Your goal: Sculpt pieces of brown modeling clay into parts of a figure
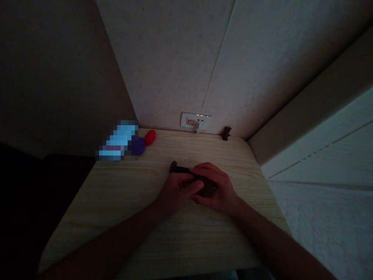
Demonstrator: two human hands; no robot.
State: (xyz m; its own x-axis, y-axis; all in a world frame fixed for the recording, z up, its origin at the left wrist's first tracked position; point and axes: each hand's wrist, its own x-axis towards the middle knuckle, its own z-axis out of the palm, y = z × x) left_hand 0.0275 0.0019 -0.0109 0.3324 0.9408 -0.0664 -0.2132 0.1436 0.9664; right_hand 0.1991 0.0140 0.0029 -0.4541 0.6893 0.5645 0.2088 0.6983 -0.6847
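Both my hands are close together over the middle of the wooden tabletop (pixel 125 190), wrapped round a dark brown object (pixel 208 188). Its kind cannot be made out in the dim light. My left hand (pixel 177 191) grips it from the left, thumb lying across its near side. My right hand (pixel 223 191) curls round its right end, fingers over the far side. A small rounded brown end sticks out beyond the left fingers, with a black stretch beside it. Much of the object is hidden by my fingers.
Along the back left lie a red ball-like thing (pixel 150 137), a purple one (pixel 138 146) and a blurred-out bright screen (pixel 120 140). A small dark figurine-like object (pixel 226 133) stands at the back right. A wall socket (pixel 196 121) holds a plug. White panelling (pixel 314 140) borders the right.
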